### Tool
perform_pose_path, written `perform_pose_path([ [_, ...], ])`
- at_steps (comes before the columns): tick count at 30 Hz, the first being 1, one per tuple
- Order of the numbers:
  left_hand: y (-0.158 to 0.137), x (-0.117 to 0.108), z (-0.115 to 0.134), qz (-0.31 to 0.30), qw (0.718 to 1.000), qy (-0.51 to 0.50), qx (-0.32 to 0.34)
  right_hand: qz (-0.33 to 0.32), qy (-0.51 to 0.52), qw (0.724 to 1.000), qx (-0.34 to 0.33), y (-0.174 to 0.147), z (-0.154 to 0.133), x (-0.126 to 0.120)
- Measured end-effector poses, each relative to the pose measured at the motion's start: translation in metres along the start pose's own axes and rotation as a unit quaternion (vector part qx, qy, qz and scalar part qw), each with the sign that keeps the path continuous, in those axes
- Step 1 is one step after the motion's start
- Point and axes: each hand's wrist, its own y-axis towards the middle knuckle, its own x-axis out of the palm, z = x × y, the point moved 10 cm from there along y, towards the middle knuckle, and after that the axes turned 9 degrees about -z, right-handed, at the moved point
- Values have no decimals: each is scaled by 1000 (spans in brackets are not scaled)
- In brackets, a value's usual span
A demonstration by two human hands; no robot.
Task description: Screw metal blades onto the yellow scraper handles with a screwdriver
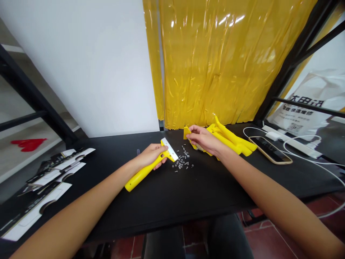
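Note:
My left hand (154,155) is wrapped round a yellow scraper (140,177) whose white blade strip (170,150) points up and to the right. Between thumb and fingers, my right hand (201,137) pinches a small flat yellow plastic piece (186,132), held upright. Beside and partly behind that hand lies a pile of yellow scraper handles (231,138). Loose small screws and nuts (181,163) are scattered on the black table (172,194) between my two hands.
Stacked printed cards (54,176) lie at the left. On the right are a phone (271,150), a power strip (293,142) and white cables. A white panel (102,64) and a yellow plastic curtain (210,64) stand behind the table. A black metal frame (291,64) rises at the right.

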Motion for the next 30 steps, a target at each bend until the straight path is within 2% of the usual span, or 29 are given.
perform_pose_path([
  [9,-4,13,5,-11,1000,-13,-9,-75,39,996,-32,-8,-16,23],
  [19,-2,11,2,-3,1000,-13,-6,-60,170,983,11,-8,-4,26],
  [26,0,9,-1,-2,1000,-16,-8,-70,112,991,35,-5,5,35],
  [30,0,7,-2,5,1000,-20,-4,-53,69,996,34,-3,19,37],
])
